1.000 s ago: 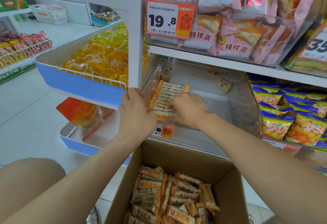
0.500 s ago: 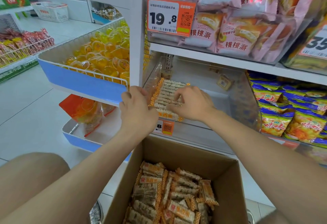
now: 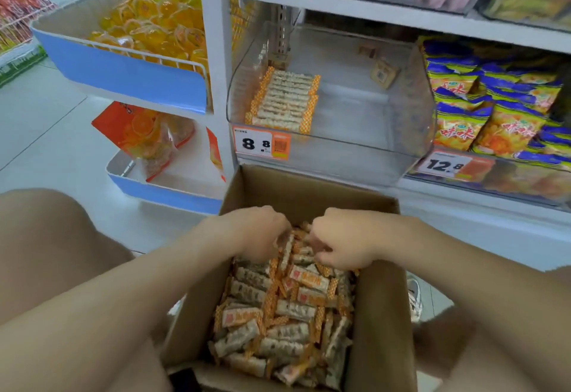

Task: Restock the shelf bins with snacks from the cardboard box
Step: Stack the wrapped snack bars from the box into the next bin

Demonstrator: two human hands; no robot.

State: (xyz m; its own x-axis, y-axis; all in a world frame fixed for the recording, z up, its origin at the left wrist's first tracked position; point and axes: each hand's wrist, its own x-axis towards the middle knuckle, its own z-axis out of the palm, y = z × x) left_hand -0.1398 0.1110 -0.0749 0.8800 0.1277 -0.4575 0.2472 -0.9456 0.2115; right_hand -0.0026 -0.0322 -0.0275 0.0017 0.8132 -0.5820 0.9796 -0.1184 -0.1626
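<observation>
While the right hand (image 3: 343, 241) pinches bars (image 3: 304, 280) in the box (image 3: 383, 314), the left hand (image 3: 256, 234) beside it is blurred, grip unclear.

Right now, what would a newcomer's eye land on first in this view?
The left hand and right hand dig side by side into the far end of the open cardboard box, which is heaped with orange-ended snack bars. Above it, the clear shelf bin holds just one neat row of bars along its left wall as seen from here, over an orange 8.8 price tag.
</observation>
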